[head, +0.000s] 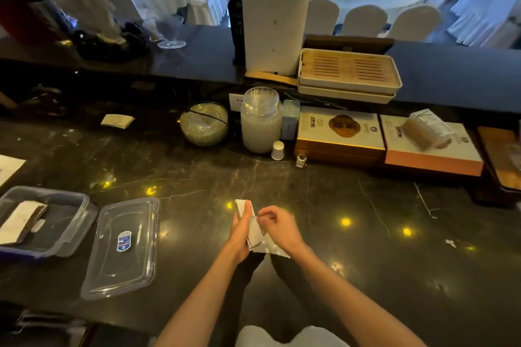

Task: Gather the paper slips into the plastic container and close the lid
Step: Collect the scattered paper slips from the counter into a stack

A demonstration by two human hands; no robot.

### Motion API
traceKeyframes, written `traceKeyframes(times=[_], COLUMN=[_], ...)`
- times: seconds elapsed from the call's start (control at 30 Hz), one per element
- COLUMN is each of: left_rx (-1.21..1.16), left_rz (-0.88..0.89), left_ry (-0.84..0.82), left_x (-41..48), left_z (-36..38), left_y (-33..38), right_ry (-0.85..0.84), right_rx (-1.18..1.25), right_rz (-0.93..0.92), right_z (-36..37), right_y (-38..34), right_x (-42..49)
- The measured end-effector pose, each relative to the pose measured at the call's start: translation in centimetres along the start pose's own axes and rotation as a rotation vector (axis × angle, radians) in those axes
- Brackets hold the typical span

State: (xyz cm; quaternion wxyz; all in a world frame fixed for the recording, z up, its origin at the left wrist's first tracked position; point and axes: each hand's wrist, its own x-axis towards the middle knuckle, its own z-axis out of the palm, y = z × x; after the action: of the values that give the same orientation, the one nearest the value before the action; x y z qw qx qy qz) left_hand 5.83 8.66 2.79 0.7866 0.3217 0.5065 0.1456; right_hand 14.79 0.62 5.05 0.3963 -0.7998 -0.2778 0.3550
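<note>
The left hand [239, 234] is closed around a stack of paper slips [248, 222], held upright on edge at the counter's centre. The right hand [277, 227] pinches the stack's near face, apparently squaring it. The plastic container [67, 200] sits open at 9 o'clock from the hands, well apart, with one bundle of slips [22, 221] already inside. The lid [124, 245] lies flat on the counter [338, 234] just beside the container's right wall. A further loose stack [117, 120] remains at 11 o'clock. Assessment: partly complete; held stack, far stack and lid closure remain.
</note>
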Motion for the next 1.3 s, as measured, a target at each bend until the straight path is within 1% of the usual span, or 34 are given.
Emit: traceKeyframes(times=[0.07, 0.1, 0.2, 0.23, 0.3, 0.47, 0.57, 0.67, 0.77, 0.8, 0.87, 0.97, 1.07, 1.13, 1.2, 1.27, 1.3], left_rx=[-0.061, -0.078, -0.091, -0.092, -0.080, -0.157, -0.194, -0.191, -0.178, -0.160, -0.084, 0.115, 0.261, 0.306, 0.310, 0.321, 0.333], left_rz=[-0.005, -0.018, -0.064, -0.083, -0.111, -0.037, -0.016, -0.024, -0.067, -0.092, -0.141, -0.203, -0.230, -0.247, -0.267, -0.255, -0.242], left_ry=[-0.018, -0.024, -0.025, -0.029, -0.037, 0.013, 0.006, -0.021, -0.080, -0.115, -0.191, -0.318, -0.459, -0.554, -0.633, -0.673, -0.677], left_x=[-1.0, -1.5, -2.4, -2.6, -3.0, -4.7, -5.6, -6.1, -6.5, -6.7, -7.1, -7.3, -8.2, -9.3, -10.8, -12.4, -12.9], left_z=[-0.9, -1.5, -3.8, -4.7, -6.3, -9.1, -10.0, -10.3, -9.8, -9.5, -8.8, -8.0, -7.8, -7.7, -7.6, -8.1, -8.6], left_y=[-0.3, -0.4, -1.2, -1.5, -2.0, -2.8, -3.2, -3.8, -3.9, -4.0, -4.1, -4.5, -5.0, -5.4, -5.6, -5.8, -5.9], right_ry=[0.106, 0.107, -0.030, -0.056, -0.039, 0.083, 0.142, 0.196, 0.141, 0.110, 0.053, -0.036, -0.141, -0.187, -0.212, -0.202, -0.183], right_rx=[-0.181, -0.295, -0.576, -0.623, -0.649, -0.599, -0.466, -0.163, 0.230, 0.311, 0.375, 0.374, 0.275, 0.179, 0.018, -0.112, -0.127], right_rz=[0.038, 0.075, 0.188, 0.212, 0.217, 0.208, 0.217, 0.243, 0.234, 0.207, 0.132, 0.020, -0.068, -0.138, -0.211, -0.230, -0.218], right_z=[-0.8, -1.1, -0.9, -0.7, -0.1, 0.9, 1.1, 1.0, 0.5, 0.1, -0.8, -2.0, -2.5, -2.1, -1.3, -0.1, 0.6], right_y=[1.3, 2.2, 4.7, 5.5, 6.8, 7.6, 7.8, 8.3, 7.9, 7.6, 6.9, 5.2, 3.4, 2.4, 1.8, 1.4, 1.4], right_x=[-0.1, 0.0, -0.3, -0.6, -1.2, -2.5, -3.2, -4.6, -6.6, -7.3, -8.6, -10.4, -12.0, -13.0, -13.8, -14.9, -15.4])
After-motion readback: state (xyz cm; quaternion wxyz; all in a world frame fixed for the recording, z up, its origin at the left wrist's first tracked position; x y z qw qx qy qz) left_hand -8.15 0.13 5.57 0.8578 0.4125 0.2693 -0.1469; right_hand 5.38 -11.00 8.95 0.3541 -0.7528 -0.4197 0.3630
